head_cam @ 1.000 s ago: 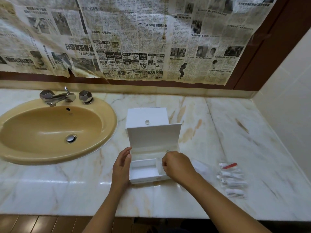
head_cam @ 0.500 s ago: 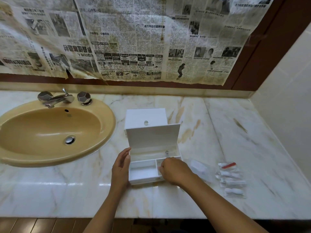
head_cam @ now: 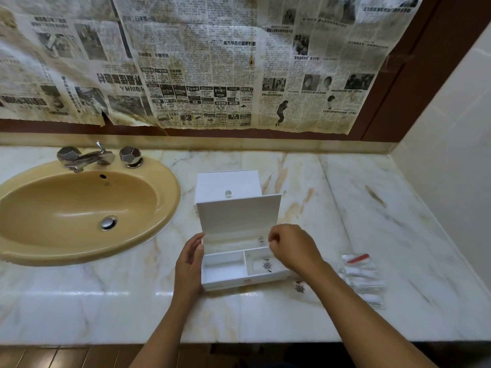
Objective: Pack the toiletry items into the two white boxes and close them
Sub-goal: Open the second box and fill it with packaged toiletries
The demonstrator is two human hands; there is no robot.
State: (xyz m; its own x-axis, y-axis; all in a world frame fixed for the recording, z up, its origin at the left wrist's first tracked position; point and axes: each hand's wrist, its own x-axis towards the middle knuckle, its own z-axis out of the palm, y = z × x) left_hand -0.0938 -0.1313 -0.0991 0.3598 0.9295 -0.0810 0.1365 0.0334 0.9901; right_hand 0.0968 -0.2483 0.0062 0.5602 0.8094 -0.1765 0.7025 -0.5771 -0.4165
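An open white box [head_cam: 224, 281] sits at the counter's front centre with its lid [head_cam: 239, 216] standing upright. Its left compartment is bare. The right compartment holds a clear packet with a dark emblem [head_cam: 266, 265]. My left hand [head_cam: 189, 264] rests flat against the box's left side, fingers straight. My right hand [head_cam: 293, 247] hovers over the right compartment with curled fingers, and I see nothing in it. A second white box [head_cam: 228, 183], closed and with a small clear knob, stands right behind. Several wrapped toiletry items [head_cam: 362, 278] lie to the right.
A tan sink [head_cam: 79, 208] with a chrome tap [head_cam: 87, 156] fills the left of the marble counter [head_cam: 372, 208]. Another clear packet with an emblem [head_cam: 299, 288] lies by my right forearm. A tiled wall closes the right side; newspaper covers the back wall.
My right hand has lifted up and back out of the right compartment, leaving the clear packet inside. My left hand and both boxes stay put.
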